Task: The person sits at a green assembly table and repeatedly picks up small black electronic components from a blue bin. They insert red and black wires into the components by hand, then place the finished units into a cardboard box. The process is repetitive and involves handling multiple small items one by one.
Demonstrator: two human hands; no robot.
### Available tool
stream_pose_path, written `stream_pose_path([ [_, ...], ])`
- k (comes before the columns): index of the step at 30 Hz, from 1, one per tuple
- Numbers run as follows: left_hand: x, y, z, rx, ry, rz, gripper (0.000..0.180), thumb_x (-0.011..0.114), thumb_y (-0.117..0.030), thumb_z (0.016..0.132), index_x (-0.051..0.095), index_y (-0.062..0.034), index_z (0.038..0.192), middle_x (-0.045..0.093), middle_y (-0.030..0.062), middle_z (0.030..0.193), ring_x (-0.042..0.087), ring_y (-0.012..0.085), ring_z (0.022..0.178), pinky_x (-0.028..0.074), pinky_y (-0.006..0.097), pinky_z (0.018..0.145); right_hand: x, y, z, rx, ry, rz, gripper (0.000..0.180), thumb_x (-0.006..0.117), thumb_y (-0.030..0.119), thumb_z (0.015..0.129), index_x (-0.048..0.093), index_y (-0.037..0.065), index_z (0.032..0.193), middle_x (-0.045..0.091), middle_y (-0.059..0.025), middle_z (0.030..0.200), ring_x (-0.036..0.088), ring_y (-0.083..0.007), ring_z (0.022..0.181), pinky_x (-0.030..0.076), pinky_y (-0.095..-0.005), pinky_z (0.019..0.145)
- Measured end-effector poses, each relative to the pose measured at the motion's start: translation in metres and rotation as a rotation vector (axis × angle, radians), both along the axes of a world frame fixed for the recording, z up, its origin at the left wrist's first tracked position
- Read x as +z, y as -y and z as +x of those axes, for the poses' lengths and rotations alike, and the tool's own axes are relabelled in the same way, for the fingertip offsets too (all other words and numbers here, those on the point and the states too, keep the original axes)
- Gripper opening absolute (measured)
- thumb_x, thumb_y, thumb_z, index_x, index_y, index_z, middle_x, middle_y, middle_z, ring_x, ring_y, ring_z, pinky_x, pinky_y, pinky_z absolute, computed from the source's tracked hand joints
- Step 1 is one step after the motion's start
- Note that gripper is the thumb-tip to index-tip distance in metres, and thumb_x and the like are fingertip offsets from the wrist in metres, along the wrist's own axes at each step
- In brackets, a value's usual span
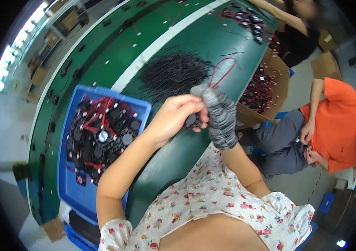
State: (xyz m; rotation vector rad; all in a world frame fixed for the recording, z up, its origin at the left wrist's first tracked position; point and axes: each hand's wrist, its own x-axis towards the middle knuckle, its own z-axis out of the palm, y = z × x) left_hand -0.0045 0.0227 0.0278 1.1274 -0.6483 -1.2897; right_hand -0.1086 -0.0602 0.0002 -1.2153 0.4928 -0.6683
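My left hand point(177, 118), bare, grips a small black fan point(192, 121) over the green table point(173, 159). My right hand point(219, 113), in a grey knit glove, closes on the same fan from the right. A red wire loop point(223, 72) rises from the fan above the gloved fingers. To the left lies a blue bin point(74, 190) filled with several black fans with red wires.
A heap of thin black ties point(173, 74) lies on the table behind my hands. A cardboard box point(278, 79) of fans stands at the table's right edge. A person in an orange shirt point(337, 125) sits to the right; another person point(299, 33) works at the far end.
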Motion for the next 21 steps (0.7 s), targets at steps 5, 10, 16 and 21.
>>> stream_pose_path([
  [5,-0.006,0.007,-0.015,-0.153,0.012,-0.01,0.018,0.05,-0.017,0.08,0.049,-0.0003,0.073,0.054,0.0126,0.066,0.055,0.0243,0.061,0.044,0.033,0.053,-0.024,0.022,-0.02,-0.276,-0.055,-1.037,0.018,0.056,0.016,0.08,0.061,0.008,0.096,0.059,-0.0075,0.087,0.055,-0.0189,0.082,0.044,-0.0299,0.077],
  [10,-0.012,0.008,-0.036,-0.329,-0.143,0.001,0.018,0.047,-0.014,0.077,0.045,-0.0005,0.066,0.049,0.0119,0.061,0.052,0.0245,0.059,0.046,0.037,0.056,0.008,0.029,-0.065,-0.041,0.203,-0.293,0.013,0.061,0.017,0.079,0.065,0.004,0.081,0.059,-0.0029,0.082,0.055,-0.0087,0.071,0.044,-0.0228,0.062],
  [16,-0.021,0.01,-0.044,-0.452,0.01,0.019,0.019,0.048,-0.019,0.081,0.044,-0.0034,0.07,0.048,0.0075,0.063,0.051,0.0203,0.059,0.045,0.033,0.053,0.01,0.03,-0.1,-0.259,0.179,-0.087,0.015,0.063,0.02,0.078,0.063,0.004,0.078,0.055,0.0008,0.068,0.046,-0.0043,0.051,0.038,-0.0199,0.048],
  [21,-0.005,0.013,-0.047,-0.461,0.177,0.093,0.017,0.051,-0.015,0.083,0.05,0.0007,0.074,0.054,0.0109,0.071,0.054,0.0203,0.065,0.045,0.031,0.062,0.001,0.03,-0.104,-0.379,0.168,-0.087,0.019,0.063,0.021,0.077,0.059,0.003,0.072,0.051,0.0002,0.064,0.046,-0.0049,0.052,0.036,-0.0208,0.047],
])
